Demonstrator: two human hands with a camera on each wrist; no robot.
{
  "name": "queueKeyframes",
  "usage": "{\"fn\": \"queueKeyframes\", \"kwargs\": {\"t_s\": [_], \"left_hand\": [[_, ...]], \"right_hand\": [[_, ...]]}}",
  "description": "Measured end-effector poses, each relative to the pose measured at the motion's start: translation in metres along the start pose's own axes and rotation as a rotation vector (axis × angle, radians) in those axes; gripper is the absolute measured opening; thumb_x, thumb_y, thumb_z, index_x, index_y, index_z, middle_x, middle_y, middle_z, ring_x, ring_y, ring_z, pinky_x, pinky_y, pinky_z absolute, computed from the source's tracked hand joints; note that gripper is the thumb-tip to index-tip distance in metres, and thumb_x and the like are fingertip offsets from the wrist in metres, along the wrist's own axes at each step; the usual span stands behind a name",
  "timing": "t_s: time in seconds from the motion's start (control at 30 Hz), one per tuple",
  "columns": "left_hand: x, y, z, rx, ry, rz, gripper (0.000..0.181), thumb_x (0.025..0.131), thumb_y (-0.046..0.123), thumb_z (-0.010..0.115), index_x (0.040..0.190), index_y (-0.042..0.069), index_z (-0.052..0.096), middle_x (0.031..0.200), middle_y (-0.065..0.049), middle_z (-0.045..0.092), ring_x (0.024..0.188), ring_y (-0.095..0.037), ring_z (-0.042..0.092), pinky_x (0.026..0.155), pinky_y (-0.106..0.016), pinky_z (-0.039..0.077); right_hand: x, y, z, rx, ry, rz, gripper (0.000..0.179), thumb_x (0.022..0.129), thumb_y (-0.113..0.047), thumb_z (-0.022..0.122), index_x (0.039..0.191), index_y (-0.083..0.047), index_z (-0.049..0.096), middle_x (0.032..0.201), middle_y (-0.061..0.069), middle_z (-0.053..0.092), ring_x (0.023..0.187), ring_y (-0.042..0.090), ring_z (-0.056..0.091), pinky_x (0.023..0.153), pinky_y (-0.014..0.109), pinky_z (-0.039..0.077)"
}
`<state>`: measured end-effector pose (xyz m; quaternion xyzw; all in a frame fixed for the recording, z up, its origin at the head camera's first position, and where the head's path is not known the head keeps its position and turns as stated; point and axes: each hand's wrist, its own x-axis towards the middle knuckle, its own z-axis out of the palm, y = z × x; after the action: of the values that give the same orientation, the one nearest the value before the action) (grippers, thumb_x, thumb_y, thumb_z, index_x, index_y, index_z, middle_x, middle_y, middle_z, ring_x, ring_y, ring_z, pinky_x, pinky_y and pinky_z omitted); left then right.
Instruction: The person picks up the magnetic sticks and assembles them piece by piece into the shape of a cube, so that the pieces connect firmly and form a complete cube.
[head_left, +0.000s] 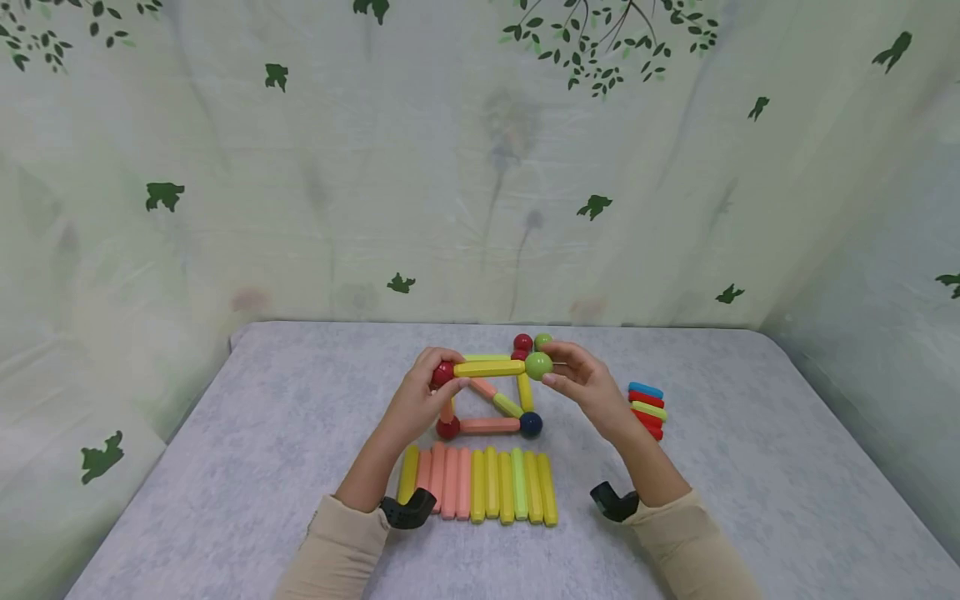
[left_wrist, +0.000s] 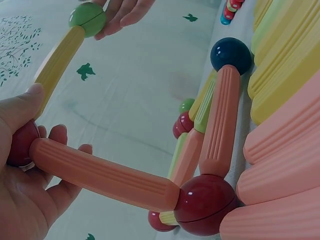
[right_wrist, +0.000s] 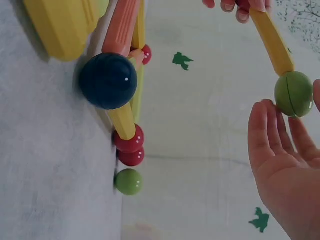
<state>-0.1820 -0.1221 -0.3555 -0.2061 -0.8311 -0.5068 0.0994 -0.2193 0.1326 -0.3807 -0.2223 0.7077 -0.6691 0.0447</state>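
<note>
My left hand (head_left: pixel 422 398) grips a red ball (left_wrist: pixel 22 142) between thumb and fingers. From that ball a yellow rod (head_left: pixel 489 367) runs level to a light green ball (head_left: pixel 538 366), which my right hand (head_left: pixel 592 392) pinches at its far side. A salmon rod (left_wrist: pixel 105 175) links the held red ball down to another red ball (left_wrist: pixel 206 204) at the base frame's near left corner. That frame on the table has a salmon front rod (head_left: pixel 489 426), a dark blue ball (head_left: pixel 531 424) at its near right corner, and a diagonal of salmon and green rods (head_left: pixel 507 406).
A row of yellow, salmon and green rods (head_left: pixel 492 483) lies in front of the frame. Blue, red and green pieces (head_left: pixel 648 408) are stacked to the right. Behind stand a loose-looking red ball (head_left: pixel 522 342) and a green ball (right_wrist: pixel 128 182). A leaf-patterned curtain (head_left: pixel 450 167) hangs behind the table.
</note>
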Motion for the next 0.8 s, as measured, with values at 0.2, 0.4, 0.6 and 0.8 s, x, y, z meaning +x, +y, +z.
{"fn": "queueKeyframes", "kwargs": {"t_s": [0.2,0.4,0.6,0.8], "left_hand": [[0.0,0.001,0.0,0.003,-0.003,-0.005,0.027,0.086,0.007,0.059,0.109,-0.003,0.05,0.104,-0.012,0.048,0.082,-0.021,0.048,0.069,-0.024,0.045],[0.002,-0.014,0.003,0.002,0.004,0.004,0.027,0.085,0.005,0.06,0.11,-0.001,0.05,0.106,-0.012,0.048,0.083,-0.022,0.049,0.07,-0.027,0.046],[0.007,-0.04,0.007,-0.016,0.003,0.008,0.028,0.085,0.011,0.061,0.111,0.006,0.051,0.109,-0.007,0.048,0.087,-0.019,0.05,0.072,-0.029,0.047],[0.007,-0.043,0.008,-0.02,0.005,0.021,0.027,0.085,0.013,0.062,0.11,0.01,0.051,0.106,-0.004,0.048,0.08,-0.017,0.048,0.067,-0.025,0.046]], "right_hand": [[-0.022,0.011,-0.005,-0.172,-0.016,0.114,0.048,0.085,-0.021,0.063,0.127,-0.011,0.042,0.119,0.013,0.047,0.103,0.028,0.05,0.081,0.034,0.047],[-0.048,0.031,0.001,-0.353,-0.231,0.316,0.054,0.083,-0.024,0.065,0.129,-0.008,0.04,0.104,0.013,0.049,0.079,0.022,0.055,0.066,0.032,0.049],[-0.057,0.035,0.019,-0.627,-0.356,0.418,0.045,0.082,-0.025,0.065,0.12,-0.011,0.046,0.07,0.002,0.049,0.051,0.016,0.046,0.046,0.027,0.038],[-0.06,0.029,0.035,-0.849,-0.291,0.422,0.036,0.081,-0.025,0.064,0.111,-0.014,0.049,0.061,-0.001,0.047,0.048,0.013,0.044,0.044,0.025,0.034]]}}
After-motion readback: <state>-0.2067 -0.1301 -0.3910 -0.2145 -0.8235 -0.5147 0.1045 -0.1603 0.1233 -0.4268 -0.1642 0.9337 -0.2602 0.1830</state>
